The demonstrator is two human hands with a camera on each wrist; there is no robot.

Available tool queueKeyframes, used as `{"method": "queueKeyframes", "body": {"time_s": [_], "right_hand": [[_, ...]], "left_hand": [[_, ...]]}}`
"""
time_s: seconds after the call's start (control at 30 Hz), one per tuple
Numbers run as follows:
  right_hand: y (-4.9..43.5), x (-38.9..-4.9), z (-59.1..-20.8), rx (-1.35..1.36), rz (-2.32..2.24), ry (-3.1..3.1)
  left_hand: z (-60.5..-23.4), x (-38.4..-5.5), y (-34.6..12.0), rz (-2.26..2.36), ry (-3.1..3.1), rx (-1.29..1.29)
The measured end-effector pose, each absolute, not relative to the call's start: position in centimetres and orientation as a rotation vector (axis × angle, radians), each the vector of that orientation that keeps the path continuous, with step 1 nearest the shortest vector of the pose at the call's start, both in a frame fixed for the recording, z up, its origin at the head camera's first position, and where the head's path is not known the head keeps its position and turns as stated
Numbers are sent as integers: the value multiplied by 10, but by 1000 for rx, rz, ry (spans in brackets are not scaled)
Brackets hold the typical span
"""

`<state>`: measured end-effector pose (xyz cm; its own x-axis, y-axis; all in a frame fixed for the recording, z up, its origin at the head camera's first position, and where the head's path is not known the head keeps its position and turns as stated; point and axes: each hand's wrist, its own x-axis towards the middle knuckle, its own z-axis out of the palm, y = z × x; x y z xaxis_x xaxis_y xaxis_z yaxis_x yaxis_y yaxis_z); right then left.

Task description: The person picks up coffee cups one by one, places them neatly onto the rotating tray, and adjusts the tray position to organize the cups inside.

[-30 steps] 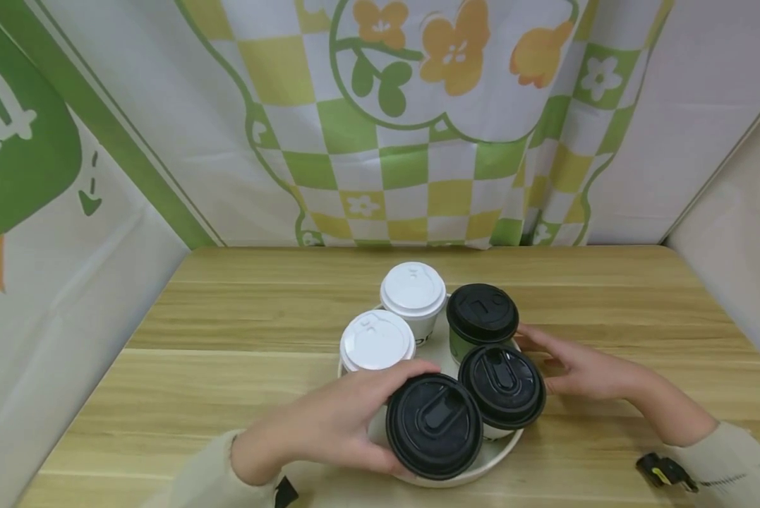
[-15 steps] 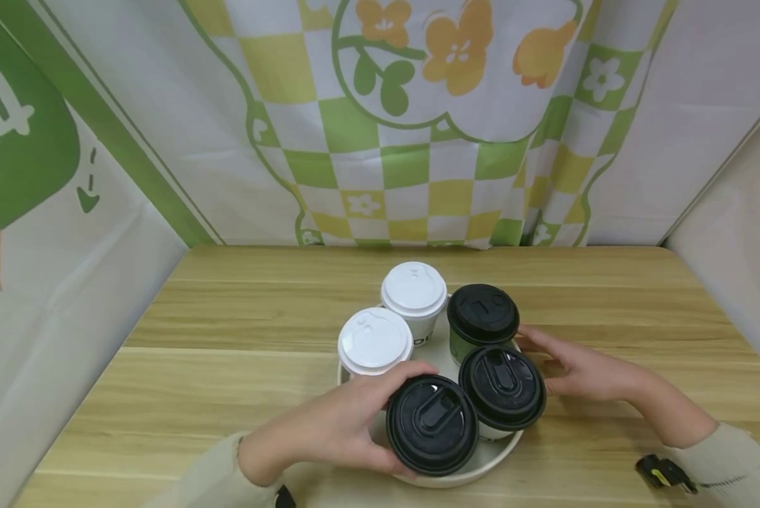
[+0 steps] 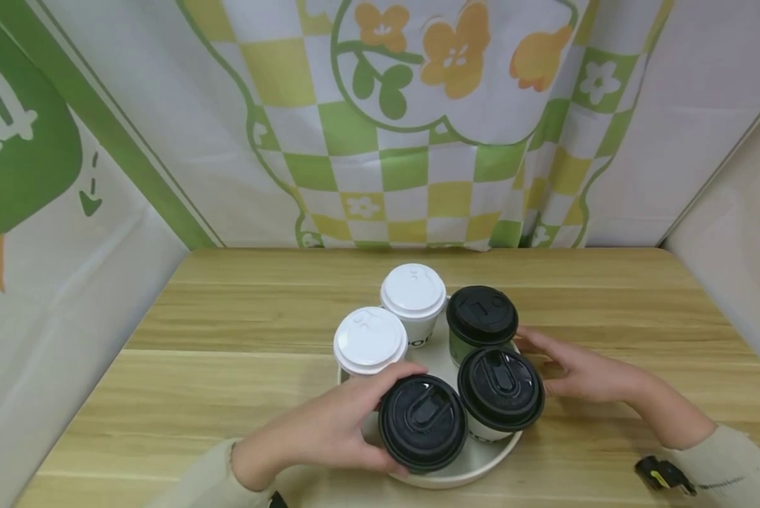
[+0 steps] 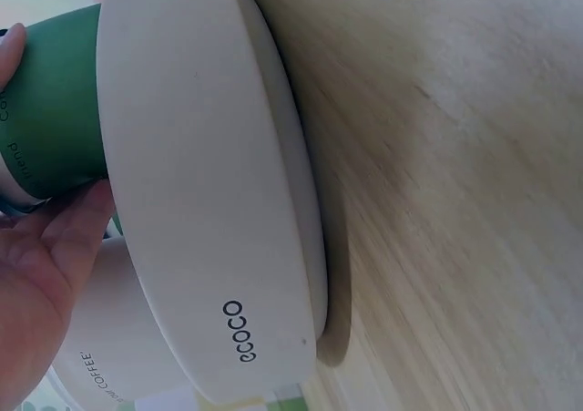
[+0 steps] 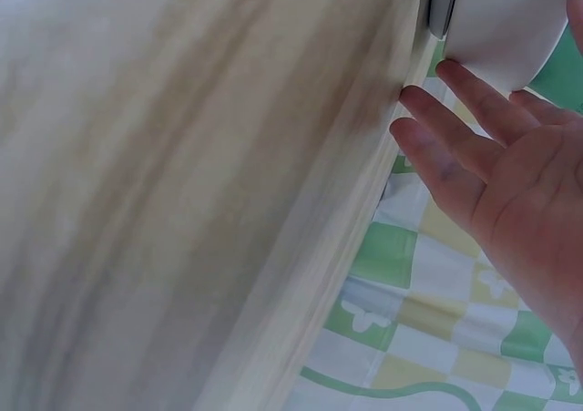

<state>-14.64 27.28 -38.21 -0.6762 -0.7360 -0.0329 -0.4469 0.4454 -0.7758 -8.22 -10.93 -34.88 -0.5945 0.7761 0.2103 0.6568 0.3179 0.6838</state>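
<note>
My left hand (image 3: 338, 423) grips a green paper coffee cup (image 4: 59, 101) with a black lid, at the front of a round whitish tray (image 3: 456, 481). Thumb and fingers wrap around its sides. In the left wrist view the cup's base meets the tray's rim, so I cannot tell whether it rests on the tray floor. My right hand (image 3: 592, 370) is at the tray's right side, fingers fairly straight, fingertips by the tray wall (image 5: 501, 28). Close to it stand a black-lidded white cup (image 3: 502, 388) and a black-lidded green cup (image 3: 483, 317).
Two white-lidded cups, the nearer white cup (image 3: 370, 342) and the farther white cup (image 3: 413, 300), stand on the tray's left side. Beneath the tray is a wooden table (image 3: 227, 367). A checked curtain (image 3: 430, 162) hangs behind the table's back edge.
The gripped cup has slid slightly left, away from the black-lidded white cup. The nearer white-lidded cup has shifted a little left and back as well. My right hand stays in place.
</note>
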Motion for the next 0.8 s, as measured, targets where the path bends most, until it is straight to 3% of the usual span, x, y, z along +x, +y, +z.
{"method": "queueKeyframes", "body": {"time_s": [0.37, 0.8], "right_hand": [[274, -147, -381, -1001, -1088, 2327], [282, -154, -354, -929, -952, 2553]], "left_hand": [[-343, -82, -123, 1001, 2385, 1273], [-289, -75, -178, 837, 2328, 1344]]}}
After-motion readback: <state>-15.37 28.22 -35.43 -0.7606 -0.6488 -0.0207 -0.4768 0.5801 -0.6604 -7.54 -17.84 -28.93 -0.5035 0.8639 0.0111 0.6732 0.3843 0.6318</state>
